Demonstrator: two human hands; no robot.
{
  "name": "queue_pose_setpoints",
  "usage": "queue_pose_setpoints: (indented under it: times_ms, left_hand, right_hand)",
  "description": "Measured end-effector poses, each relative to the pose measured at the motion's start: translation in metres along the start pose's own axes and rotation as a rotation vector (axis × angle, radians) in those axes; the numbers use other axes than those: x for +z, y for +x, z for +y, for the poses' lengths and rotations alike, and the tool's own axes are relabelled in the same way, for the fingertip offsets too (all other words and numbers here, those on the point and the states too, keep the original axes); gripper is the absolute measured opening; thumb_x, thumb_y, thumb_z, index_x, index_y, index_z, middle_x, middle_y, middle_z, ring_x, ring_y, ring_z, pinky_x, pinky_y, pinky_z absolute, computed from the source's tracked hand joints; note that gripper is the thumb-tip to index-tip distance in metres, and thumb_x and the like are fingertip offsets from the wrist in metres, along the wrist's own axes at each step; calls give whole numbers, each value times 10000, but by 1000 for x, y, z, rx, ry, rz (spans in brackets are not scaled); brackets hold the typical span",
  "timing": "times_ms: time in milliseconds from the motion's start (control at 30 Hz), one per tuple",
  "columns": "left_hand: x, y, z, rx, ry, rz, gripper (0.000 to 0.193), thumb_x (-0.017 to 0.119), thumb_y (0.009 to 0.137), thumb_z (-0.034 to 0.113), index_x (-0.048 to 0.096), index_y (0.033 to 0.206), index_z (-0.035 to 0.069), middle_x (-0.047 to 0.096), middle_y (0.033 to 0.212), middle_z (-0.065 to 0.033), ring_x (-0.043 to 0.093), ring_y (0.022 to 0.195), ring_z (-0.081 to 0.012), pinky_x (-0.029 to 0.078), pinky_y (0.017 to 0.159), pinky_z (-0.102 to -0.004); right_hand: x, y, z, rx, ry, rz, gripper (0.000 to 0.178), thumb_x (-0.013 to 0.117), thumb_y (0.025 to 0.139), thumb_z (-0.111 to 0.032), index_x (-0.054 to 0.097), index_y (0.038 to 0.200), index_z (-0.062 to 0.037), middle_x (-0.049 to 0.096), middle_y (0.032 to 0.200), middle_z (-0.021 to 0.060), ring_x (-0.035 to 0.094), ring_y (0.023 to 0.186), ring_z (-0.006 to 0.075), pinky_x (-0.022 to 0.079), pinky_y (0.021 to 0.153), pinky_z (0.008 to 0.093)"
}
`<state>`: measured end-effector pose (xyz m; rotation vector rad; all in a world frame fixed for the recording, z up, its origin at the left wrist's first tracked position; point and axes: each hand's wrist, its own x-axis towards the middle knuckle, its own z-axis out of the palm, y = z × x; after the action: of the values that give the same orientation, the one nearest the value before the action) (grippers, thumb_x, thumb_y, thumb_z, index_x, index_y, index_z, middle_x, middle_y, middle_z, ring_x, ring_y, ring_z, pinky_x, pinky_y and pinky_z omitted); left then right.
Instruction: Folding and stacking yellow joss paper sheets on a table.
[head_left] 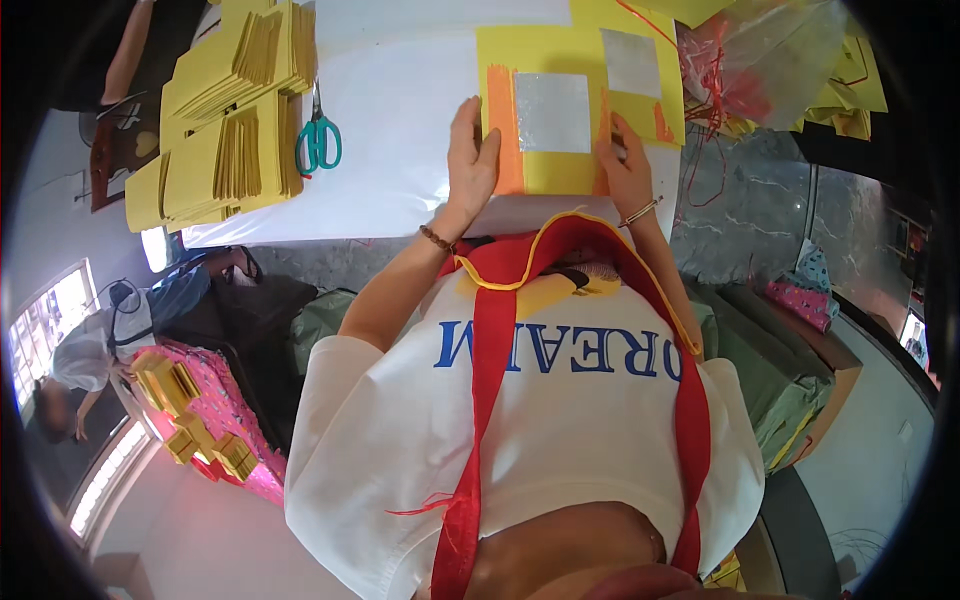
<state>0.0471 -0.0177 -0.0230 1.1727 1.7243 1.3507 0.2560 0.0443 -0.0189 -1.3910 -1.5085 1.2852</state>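
Observation:
A yellow joss paper sheet (558, 172) with a silver foil square and orange side strips lies before me at the table's near edge. My left hand (472, 165) rests along its left edge, fingers stretched out and thumb apart, touching the orange strip. At the right edge, my right hand (628, 165) has its fingers curled around the border, which looks slightly raised. Behind that hand lies another yellow sheet with a silver square (632, 62), partly covered.
Stacks of folded yellow paper (225, 150) fill the white table's (390, 130) left side, beside teal-handled scissors (318, 145). A clear plastic bag (765, 60) with red string sits at the far right. Left, a person (85, 350) is near a pink-covered surface (225, 400) holding yellow bundles.

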Motion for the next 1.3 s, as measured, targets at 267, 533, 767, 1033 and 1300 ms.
queue_pose_setpoints:
  times_ms: [267, 533, 767, 1033, 1300]
  left_hand:
    - [-35, -10, 34, 746, 517, -353, 317, 654, 721, 98, 584, 1029, 68, 554, 1048, -73, 496, 996, -266, 403, 840, -363]
    - [-37, -6, 34, 766, 649, -505, 358, 691, 688, 139, 586, 1024, 71, 561, 1032, -61, 513, 995, -244, 426, 817, -350]
    - [-35, -8, 32, 698, 571, -506, 388, 724, 650, 148, 595, 1012, 91, 553, 1037, -48, 500, 1016, -237, 401, 834, -348]
    - [-27, -16, 29, 710, 644, -405, 419, 746, 611, 139, 596, 1002, 117, 522, 1116, -28, 447, 1090, -243, 369, 863, -382]
    - [-27, -9, 30, 767, 569, -458, 229, 684, 700, 112, 625, 920, 83, 584, 952, -56, 547, 913, -233, 454, 734, -335]
  right_hand:
    - [-17, -13, -19, -617, -599, -69, 246, 590, 784, -105, 622, 1027, -108, 591, 1103, 47, 489, 1097, 273, 363, 932, 379]
    - [-17, -2, 0, -555, -388, -175, 160, 594, 797, -122, 653, 946, -123, 622, 1045, 22, 497, 1096, 252, 364, 938, 345]
    - [-16, -4, 2, -45, 458, -11, 381, 408, 939, -268, 469, 1241, -43, 485, 1260, 75, 416, 1198, 212, 317, 999, 347]
    - [3, -7, 13, 7, 609, -85, 535, 265, 967, -399, 347, 1326, -11, 416, 1315, 100, 374, 1228, 213, 272, 1031, 351]
    - [-26, -16, -1, -427, -153, -123, 313, 422, 915, -247, 628, 1043, -49, 564, 1152, 105, 440, 1161, 246, 293, 1003, 345]
